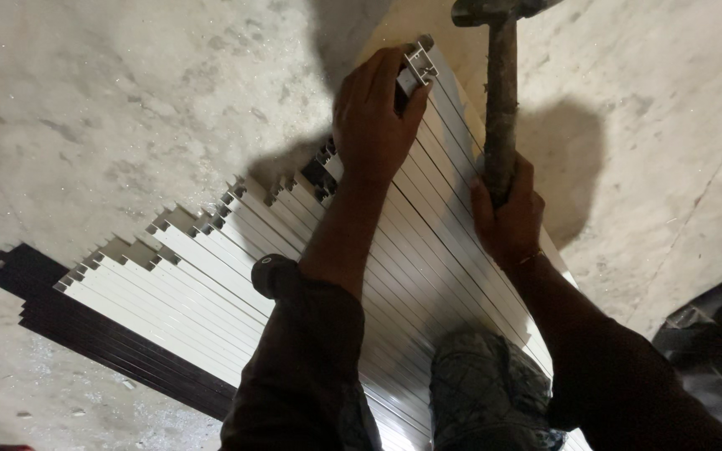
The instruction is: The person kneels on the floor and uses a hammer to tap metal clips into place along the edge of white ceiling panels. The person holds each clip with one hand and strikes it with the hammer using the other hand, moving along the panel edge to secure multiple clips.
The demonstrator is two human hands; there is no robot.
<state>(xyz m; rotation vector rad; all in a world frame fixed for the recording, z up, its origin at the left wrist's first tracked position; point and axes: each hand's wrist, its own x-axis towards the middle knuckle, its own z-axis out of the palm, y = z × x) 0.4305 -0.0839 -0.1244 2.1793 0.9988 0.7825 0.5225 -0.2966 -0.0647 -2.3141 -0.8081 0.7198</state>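
My left hand [373,113] grips the far end of a white metal profile bar [418,68] that sticks out past the others. My right hand [507,213] is wrapped around the worn wooden handle of a hammer [500,100], whose dark head is at the top edge of the view, just right of the bar's end. Under both hands lies a stack of long white profile bars [202,276], fanned out with stepped ends on a concrete floor.
Dark brown profile bars [85,330] lie under the white ones at the left. My knee in dark trousers [482,392] rests on the stack. A black sheet [716,351] sits at the right edge. Rough concrete floor [110,108] surrounds everything.
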